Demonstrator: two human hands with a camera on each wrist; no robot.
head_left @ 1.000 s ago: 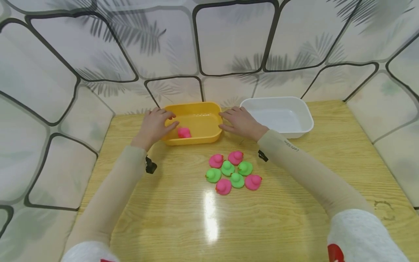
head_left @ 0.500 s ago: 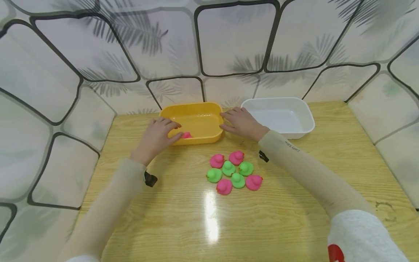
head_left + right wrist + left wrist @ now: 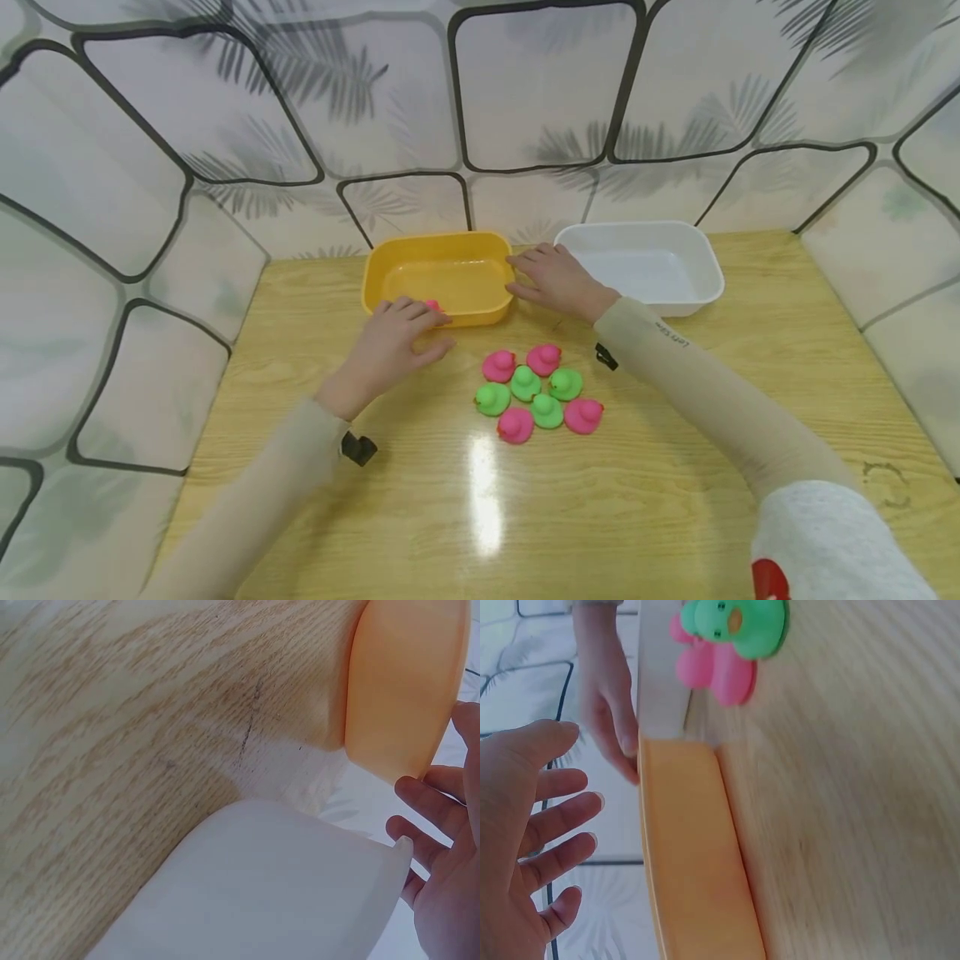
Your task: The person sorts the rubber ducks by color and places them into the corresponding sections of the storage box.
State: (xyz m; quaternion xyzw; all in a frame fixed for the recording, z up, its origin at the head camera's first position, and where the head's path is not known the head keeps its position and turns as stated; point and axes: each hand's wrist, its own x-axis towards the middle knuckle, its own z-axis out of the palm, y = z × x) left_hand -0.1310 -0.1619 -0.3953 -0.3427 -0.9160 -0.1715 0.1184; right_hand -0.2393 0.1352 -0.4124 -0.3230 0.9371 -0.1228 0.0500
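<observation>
My left hand [image 3: 397, 350] hovers over the front left edge of the yellow basin [image 3: 487, 318], its fingers spread and nothing between them. In the left wrist view its fingers [image 3: 562, 817] stand loosely bent, apart from the basin wall. One pink rubber duck [image 3: 432, 306] lies in the basin, mostly hidden behind that hand. My right hand [image 3: 557, 282] touches the basin's right rim with relaxed fingers, beside the white basin [image 3: 708, 287]. Several green [image 3: 547, 410] and pink rubber ducks [image 3: 583, 415] sit in a cluster on the table in front of the basins.
Both basins stand at the back of the wooden table [image 3: 600, 508], close to a patterned curtain [image 3: 532, 92] that also encloses the left and right sides. A narrow gap separates the two basins. Small black wrist devices sit under both wrists.
My left hand has drawn back from inside the yellow basin, toward me and to the right, leaving the pink duck there. My right hand has stayed at the rim.
</observation>
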